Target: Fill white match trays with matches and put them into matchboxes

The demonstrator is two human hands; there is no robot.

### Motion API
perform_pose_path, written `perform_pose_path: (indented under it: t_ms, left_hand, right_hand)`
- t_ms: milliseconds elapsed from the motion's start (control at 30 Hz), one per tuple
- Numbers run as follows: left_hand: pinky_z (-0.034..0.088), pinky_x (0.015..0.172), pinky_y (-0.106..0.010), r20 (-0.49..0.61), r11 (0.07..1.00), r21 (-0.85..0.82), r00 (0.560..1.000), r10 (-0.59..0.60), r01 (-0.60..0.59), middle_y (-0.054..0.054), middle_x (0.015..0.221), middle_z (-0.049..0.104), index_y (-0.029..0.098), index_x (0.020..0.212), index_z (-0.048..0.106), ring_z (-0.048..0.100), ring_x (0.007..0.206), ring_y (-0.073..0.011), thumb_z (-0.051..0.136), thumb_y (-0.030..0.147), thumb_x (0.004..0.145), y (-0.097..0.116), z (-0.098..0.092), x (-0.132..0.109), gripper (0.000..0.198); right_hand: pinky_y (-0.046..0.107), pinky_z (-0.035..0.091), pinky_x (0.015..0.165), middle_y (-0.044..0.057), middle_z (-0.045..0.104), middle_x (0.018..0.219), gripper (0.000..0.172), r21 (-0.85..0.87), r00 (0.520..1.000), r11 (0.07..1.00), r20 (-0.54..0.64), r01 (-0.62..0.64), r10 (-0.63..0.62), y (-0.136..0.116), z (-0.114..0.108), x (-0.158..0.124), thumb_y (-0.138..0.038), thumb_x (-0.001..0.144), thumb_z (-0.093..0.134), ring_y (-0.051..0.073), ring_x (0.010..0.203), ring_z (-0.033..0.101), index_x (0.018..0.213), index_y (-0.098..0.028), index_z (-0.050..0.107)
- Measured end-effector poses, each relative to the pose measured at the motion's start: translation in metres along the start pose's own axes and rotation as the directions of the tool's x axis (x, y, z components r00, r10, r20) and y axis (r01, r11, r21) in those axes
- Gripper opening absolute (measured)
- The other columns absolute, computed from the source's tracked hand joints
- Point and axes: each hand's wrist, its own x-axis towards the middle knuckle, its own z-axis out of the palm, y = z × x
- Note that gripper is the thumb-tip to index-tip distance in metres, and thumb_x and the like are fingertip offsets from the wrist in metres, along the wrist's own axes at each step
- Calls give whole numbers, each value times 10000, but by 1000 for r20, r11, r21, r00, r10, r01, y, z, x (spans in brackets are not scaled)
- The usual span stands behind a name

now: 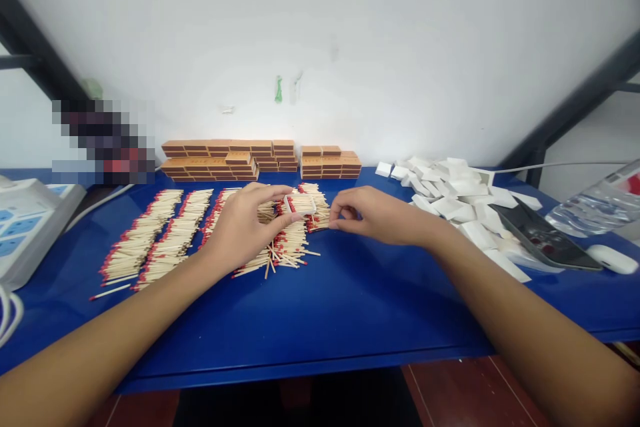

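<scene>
Head view: the left hand (pixel 245 223) has its grip, thumb against fingers, on a small white tray (pixel 307 213) with matches inside, above loose matches (pixel 287 243) on a blue tabletop (pixel 360 307). Just right of that grip, the right hand (pixel 373 215) curls its fingers narrowly beside the matches; whether it pinches one, I cannot tell. Left of the left grip lie slanting match rows (pixel 173 240). Beyond both grips, brown matchboxes (pixel 207 165) stand stacked. Right of the right grip, white trays (pixel 463 188) lie heaped near a dark phone (pixel 543 235).
</scene>
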Motion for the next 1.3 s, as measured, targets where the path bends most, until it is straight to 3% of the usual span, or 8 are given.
perform_pose_path:
  t_ms: [167,367,1300]
  left_hand:
    - [553,967,-377,19,1000,-2,999,26,-26,-56,1202,768,250,1225,746,700,1103,-244,799,497,869,-1,1,-1,437]
    - [535,929,-371,52,997,20,996,75,-76,-44,1180,773,250,1204,752,701,1064,-236,806,459,874,3,2,-2,394]
    - [541,901,-377,95,997,-66,994,57,-51,-33,1119,775,273,1209,754,698,992,-232,809,446,874,8,1,-5,381]
  right_hand:
    - [279,311,609,-21,562,701,168,72,988,996,-149,48,-37,-6,-6,-1,-330,956,655,126,627,462,892,-185,710]
    - [268,331,635,-12,563,740,171,62,962,990,-252,129,-109,-12,8,3,-326,979,635,128,663,472,888,-189,682]
    - [277,338,639,-31,497,694,186,83,954,982,-263,172,-145,-20,14,2,-332,972,637,127,645,449,838,-207,665]
